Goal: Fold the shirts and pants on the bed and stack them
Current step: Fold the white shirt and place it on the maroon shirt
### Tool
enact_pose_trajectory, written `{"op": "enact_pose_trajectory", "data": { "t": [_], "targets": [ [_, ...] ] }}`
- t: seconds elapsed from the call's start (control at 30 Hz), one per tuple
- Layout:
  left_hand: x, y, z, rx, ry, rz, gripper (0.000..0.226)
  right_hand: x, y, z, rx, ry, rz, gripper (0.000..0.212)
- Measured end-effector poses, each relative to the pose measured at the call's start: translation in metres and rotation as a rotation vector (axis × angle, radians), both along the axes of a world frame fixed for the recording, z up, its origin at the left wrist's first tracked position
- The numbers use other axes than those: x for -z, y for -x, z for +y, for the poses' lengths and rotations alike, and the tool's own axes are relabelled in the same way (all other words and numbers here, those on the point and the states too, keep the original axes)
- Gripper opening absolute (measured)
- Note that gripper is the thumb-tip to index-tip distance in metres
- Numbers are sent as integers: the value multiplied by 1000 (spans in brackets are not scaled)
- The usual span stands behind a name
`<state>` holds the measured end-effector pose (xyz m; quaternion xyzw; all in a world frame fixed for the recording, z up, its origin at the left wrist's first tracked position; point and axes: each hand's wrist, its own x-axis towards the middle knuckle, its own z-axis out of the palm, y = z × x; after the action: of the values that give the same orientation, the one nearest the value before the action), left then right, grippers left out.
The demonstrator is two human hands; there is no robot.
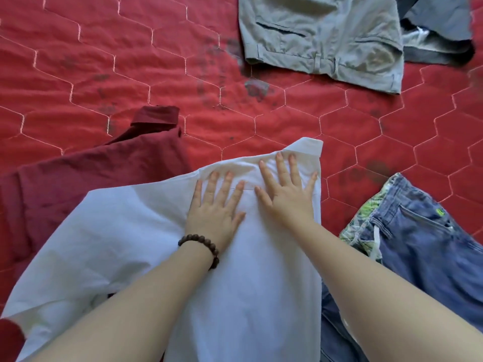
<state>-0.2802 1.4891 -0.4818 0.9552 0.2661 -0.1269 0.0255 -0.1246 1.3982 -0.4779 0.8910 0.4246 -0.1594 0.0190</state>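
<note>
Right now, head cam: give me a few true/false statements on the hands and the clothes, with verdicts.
1. Both hands press flat on the white shirt. True: left hand and right hand lie spread on it.
2. The bead bracelet is on the right wrist. False: left wrist.
3. The jeans lie right of the white shirt. True.
4. The grey pants are under the hands. False: they lie far off, top of view.
5. The dark red shirt is folded and stacked. False: it lies spread, partly under the white shirt.

2 shirts [117, 223], 3 pants [324, 40], 2 hands [217, 210], 1 bracelet [201, 246].
</note>
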Motion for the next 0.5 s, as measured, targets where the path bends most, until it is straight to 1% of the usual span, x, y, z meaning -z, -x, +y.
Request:
{"op": "enact_pose_trajectory", "data": {
  "t": [0.07,0.1,0.2,0.27,0.37,0.5],
  "targets": [
    [-10,5,-14,-80,-50,-23,62,-9,7,-8,4,-44,0,52],
    [-13,10,-25,-87,-41,-49,63,-14,15,-15,3,-82,-22,51],
    [-19,36,-66,20,62,-28,63,-18,59,-49,-29,-152,-75,52],
    [-25,58,-87,68,123,27,59,-13,98,-78,-50,-138,-85,55],
    [-29,91,-106,94,166,5,58,-6,153,-122,-106,-84,-84,55],
    [-23,132,-116,146,194,2,61,-2,200,-158,-63,-63,-83,57]
  ]
}}
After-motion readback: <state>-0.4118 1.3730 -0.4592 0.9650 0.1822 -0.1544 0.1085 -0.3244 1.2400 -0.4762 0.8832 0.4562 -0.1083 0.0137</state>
